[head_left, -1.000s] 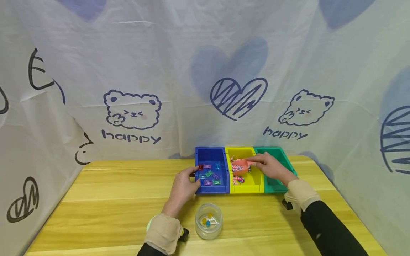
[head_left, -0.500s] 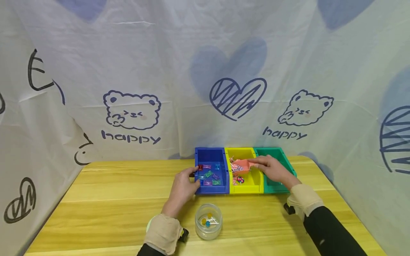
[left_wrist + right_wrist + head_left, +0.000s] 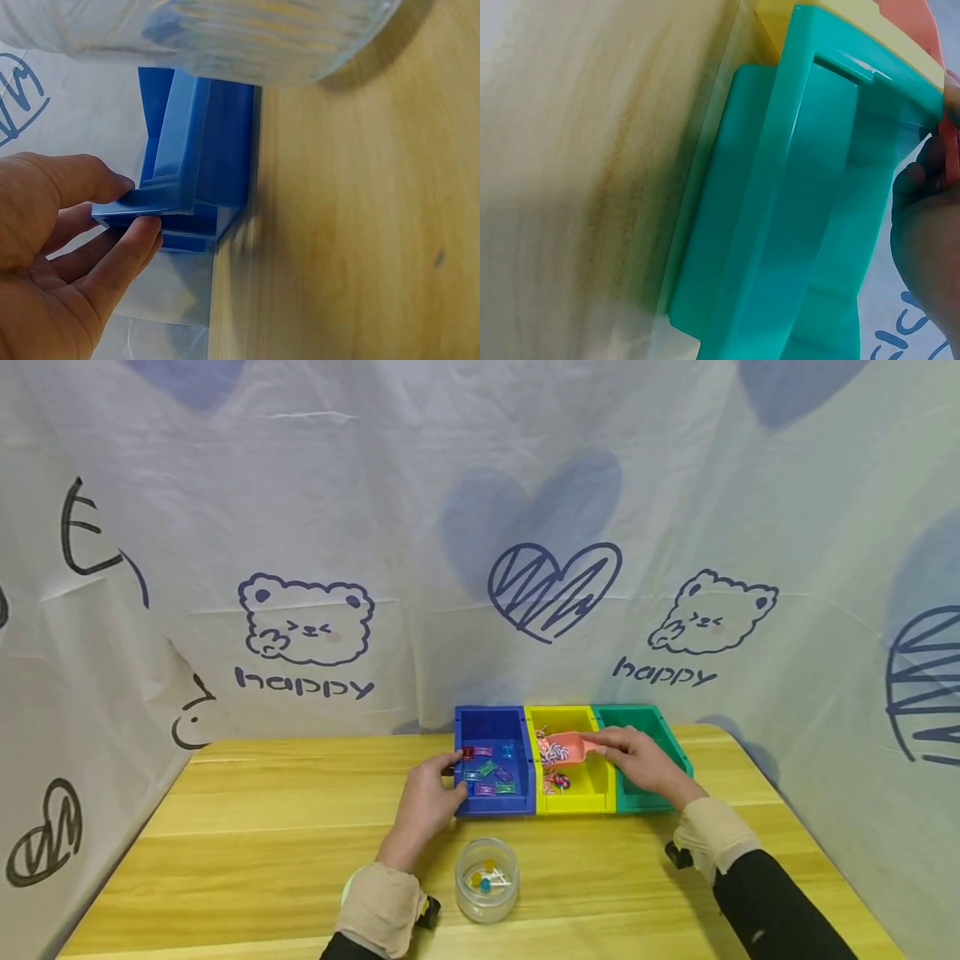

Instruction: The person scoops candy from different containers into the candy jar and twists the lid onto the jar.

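My left hand [image 3: 422,802] grips the left rim of the blue bin [image 3: 491,725]; the left wrist view shows thumb and fingers on either side of that rim. Several small wrapped candies [image 3: 487,768] lie in this bin. With my right hand [image 3: 641,762] I hold a coral scoop [image 3: 574,743] by its handle inside the yellow bin [image 3: 596,793]. Striped lollipops [image 3: 553,752] sit in the scoop's mouth, toward the bin's left wall. Below the scoop lie more lollipops [image 3: 557,782]. In the right wrist view, the scoop's bowl is mostly hidden behind the bins.
To the right, the green bin [image 3: 645,797] adjoins the yellow one, under my right hand. A clear jar [image 3: 487,906] holding several yellow and blue lollipops stands on the wooden table [image 3: 300,835] in front of the blue bin. A printed curtain [image 3: 435,635] hangs close behind the bins.
The scoop has shifted slightly right and sits more level, and its lollipops now lie further left in it. My right forearm has moved a little right. My left hand keeps its grip.
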Available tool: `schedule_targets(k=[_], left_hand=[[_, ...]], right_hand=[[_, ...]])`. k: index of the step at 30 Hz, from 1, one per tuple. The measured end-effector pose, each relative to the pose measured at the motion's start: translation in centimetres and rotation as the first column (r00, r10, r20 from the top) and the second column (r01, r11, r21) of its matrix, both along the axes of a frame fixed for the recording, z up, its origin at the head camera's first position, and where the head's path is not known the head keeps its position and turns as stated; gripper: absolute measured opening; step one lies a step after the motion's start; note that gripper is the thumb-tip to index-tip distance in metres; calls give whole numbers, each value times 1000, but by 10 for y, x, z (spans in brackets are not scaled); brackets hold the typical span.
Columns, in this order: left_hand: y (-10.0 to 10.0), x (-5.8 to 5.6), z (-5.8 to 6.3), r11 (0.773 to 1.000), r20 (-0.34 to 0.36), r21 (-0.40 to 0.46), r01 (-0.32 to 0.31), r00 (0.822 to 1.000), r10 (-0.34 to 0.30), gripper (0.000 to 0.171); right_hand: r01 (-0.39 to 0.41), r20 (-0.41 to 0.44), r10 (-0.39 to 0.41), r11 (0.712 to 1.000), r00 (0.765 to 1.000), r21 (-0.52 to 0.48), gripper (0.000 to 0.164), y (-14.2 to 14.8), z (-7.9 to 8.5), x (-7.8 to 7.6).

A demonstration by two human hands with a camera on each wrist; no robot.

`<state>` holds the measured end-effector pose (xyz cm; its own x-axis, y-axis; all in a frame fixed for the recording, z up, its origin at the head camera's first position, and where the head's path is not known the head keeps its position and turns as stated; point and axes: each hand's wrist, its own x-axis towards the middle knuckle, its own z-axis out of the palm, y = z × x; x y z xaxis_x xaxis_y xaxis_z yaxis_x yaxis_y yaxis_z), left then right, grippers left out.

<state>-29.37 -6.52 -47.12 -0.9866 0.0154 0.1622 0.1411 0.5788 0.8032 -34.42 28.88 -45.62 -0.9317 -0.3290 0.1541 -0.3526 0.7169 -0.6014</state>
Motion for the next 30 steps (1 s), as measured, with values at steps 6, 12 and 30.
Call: schedule_targets(k=[6, 12, 30], left_hand=[[0, 0, -1, 1000, -14, -1, 4, 1000, -4, 49], [0, 1, -1, 1000, -23, 0, 9, 1000, -9, 49], [0, 0, -1, 1000, -3, 7, 10, 1000, -10, 51]], right_hand=[[24, 35, -23, 999, 999, -26, 36, -1, 1, -1], [24, 37, -22, 998, 999, -58, 37, 1, -2, 0], [96, 77, -83, 978, 994, -188, 38, 6, -9, 11]])
